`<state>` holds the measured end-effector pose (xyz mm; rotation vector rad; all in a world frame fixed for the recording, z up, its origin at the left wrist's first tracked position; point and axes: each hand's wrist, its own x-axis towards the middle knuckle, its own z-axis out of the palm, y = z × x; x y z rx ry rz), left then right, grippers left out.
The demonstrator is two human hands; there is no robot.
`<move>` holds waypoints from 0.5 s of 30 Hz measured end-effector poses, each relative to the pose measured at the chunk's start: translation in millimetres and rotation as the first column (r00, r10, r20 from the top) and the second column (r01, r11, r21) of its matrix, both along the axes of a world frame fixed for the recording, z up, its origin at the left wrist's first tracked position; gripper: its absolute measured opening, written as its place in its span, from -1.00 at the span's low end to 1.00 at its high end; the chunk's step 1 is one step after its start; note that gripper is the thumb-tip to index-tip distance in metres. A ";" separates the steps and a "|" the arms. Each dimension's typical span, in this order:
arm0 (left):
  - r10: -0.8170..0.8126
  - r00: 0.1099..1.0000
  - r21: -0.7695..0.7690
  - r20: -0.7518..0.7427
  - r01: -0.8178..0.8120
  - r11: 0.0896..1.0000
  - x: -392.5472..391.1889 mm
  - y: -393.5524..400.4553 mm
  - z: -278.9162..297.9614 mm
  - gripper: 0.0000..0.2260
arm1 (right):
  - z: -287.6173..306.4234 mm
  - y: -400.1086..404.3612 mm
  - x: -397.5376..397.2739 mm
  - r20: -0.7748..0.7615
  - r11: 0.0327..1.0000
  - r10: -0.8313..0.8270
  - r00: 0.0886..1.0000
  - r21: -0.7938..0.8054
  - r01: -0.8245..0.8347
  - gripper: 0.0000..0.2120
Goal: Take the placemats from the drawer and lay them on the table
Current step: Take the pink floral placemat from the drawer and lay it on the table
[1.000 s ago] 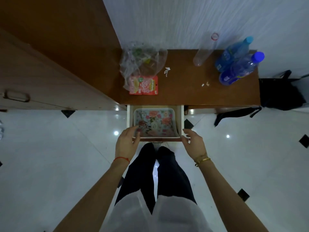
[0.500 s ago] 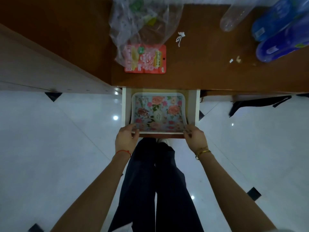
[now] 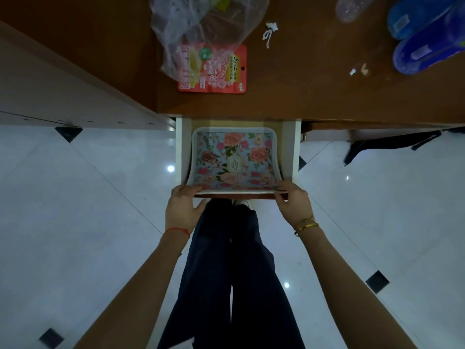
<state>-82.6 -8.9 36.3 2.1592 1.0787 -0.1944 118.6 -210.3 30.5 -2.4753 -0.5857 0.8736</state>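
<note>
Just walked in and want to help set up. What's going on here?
A person stands at an open drawer under a wooden table. Both hands hold the near corners of the floral placemats, left hand and right hand. The placemats are still in the drawer; none lies on the table.

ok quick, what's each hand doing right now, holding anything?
Left hand: fingers pinch the near left corner of the floral placemat in the drawer.
Right hand: fingers grip the placemat's near right corner.
</note>
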 end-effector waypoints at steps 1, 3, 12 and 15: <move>0.025 1.000 0.012 -0.002 -0.025 1.000 -2.0 -1.5 4.3 -0.74 | 4.0 -1.7 -1.4 0.000 1.000 -0.016 1.000 0.023 0.016 -0.81; 0.088 0.996 0.055 -0.015 -0.087 0.995 -5.1 -2.8 11.1 -0.80 | 12.8 -4.2 -5.1 0.010 0.997 -0.053 0.999 0.060 0.053 -0.80; 0.441 0.897 -0.119 -0.015 -0.440 0.890 14.1 10.7 8.9 -0.89 | 14.6 -1.7 -13.9 0.030 0.988 -0.135 0.990 0.081 0.132 -0.78; 0.575 0.817 -0.186 -0.046 -0.572 0.799 19.6 9.3 4.9 -0.85 | 14.0 -3.0 -18.3 0.052 0.986 -0.153 0.987 0.080 0.149 -0.78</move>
